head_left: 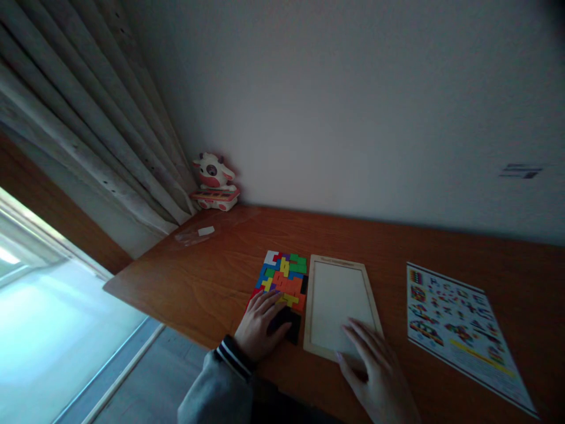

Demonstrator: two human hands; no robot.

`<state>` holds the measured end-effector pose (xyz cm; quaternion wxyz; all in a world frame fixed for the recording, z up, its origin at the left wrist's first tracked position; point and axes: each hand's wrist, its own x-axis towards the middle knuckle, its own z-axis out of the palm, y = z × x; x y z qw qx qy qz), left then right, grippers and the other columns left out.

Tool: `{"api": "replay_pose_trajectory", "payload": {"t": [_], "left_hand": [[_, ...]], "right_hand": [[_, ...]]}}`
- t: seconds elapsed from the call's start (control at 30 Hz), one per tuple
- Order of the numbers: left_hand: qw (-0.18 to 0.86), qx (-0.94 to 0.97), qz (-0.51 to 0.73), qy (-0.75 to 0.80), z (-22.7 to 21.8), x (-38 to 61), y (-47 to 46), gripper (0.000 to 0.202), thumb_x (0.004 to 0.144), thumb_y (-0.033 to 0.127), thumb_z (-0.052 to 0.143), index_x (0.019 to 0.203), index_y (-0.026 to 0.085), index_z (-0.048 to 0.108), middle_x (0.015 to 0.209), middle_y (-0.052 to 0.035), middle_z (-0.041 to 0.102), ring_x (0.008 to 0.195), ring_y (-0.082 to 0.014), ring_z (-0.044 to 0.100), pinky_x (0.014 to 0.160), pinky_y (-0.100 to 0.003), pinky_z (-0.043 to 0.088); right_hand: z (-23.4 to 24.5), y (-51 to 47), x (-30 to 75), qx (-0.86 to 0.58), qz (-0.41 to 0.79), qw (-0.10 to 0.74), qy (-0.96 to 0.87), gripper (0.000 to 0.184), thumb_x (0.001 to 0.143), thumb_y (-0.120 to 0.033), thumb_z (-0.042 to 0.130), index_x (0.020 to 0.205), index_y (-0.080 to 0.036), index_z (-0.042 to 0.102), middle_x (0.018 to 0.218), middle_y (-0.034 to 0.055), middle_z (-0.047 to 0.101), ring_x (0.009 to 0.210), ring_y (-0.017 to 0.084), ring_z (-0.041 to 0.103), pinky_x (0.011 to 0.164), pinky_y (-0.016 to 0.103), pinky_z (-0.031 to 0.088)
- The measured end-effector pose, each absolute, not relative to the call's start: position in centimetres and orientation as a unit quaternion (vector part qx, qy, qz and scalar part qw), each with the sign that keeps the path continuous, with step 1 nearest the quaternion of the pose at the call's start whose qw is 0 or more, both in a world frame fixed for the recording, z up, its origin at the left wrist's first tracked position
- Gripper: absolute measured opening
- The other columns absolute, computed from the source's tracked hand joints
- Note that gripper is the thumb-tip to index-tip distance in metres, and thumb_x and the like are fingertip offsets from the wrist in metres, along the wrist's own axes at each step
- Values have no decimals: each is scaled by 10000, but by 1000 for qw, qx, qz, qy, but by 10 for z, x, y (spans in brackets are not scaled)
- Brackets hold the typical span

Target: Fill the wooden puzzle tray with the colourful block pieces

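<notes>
A block of colourful puzzle pieces (pixel 289 285) lies on the wooden table, its pieces fitted closely together, with black at the near end. Over its near left part rests my left hand (pixel 261 327), palm down, fingers stretched and thumb apart; some pieces are hidden under it. Just right of the pieces is a shallow wooden tray (pixel 312 306) with a pale, bare base. My right hand (pixel 373 365) reaches over the tray's near right corner, fingers extended and thumb spread, nothing held. Whether its fingertips touch the base I cannot tell.
A printed sheet of coloured figures (pixel 459 330) lies on the right of the table (pixel 353 227). At the back left corner stands a cow-shaped toy (pixel 215 182), with a clear plastic wrapper (pixel 189 237) in front. A curtain (pixel 101 112) hangs at the left.
</notes>
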<state>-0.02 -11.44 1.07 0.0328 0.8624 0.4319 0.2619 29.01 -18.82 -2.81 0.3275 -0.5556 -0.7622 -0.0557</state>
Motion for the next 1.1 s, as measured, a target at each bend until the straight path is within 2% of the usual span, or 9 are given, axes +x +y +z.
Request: {"api": "replay_pose_trajectory", "payload": {"t": [0.2,0.43,0.63,1.1], "left_hand": [[-11,820,273,503,2,-2,-111,327,917,313,551,1224,223,621,1341,-93,599,1236,-292,552,1068,-552,433],[-7,820,268,506,-2,-2,-112,338,921,310,536,1235,216,618,1382,-97,565,1264,-306,526,1061,-549,438],[-3,820,261,509,-1,-2,-113,349,917,303,546,1249,225,615,1383,-93,566,1273,-305,518,1075,-567,414],[-13,824,246,510,-5,-2,-110,324,966,265,473,1262,250,604,1394,-76,553,1275,-272,512,1079,-521,432]], "right_hand": [[-30,-186,293,-568,-47,360,-739,478,911,-445,559,1314,-192,518,1252,117,642,1145,263,615,964,442,513],[-33,-186,296,-587,-53,343,-732,525,909,-479,548,1340,-181,498,1302,126,613,1195,278,583,998,464,485],[-34,-187,295,-585,-56,337,-736,520,910,-492,547,1327,-183,513,1268,128,632,1166,283,596,986,477,483],[-37,-183,295,-579,-70,362,-727,452,939,-470,487,1288,-187,525,1250,143,638,1132,299,609,942,481,500]]}}
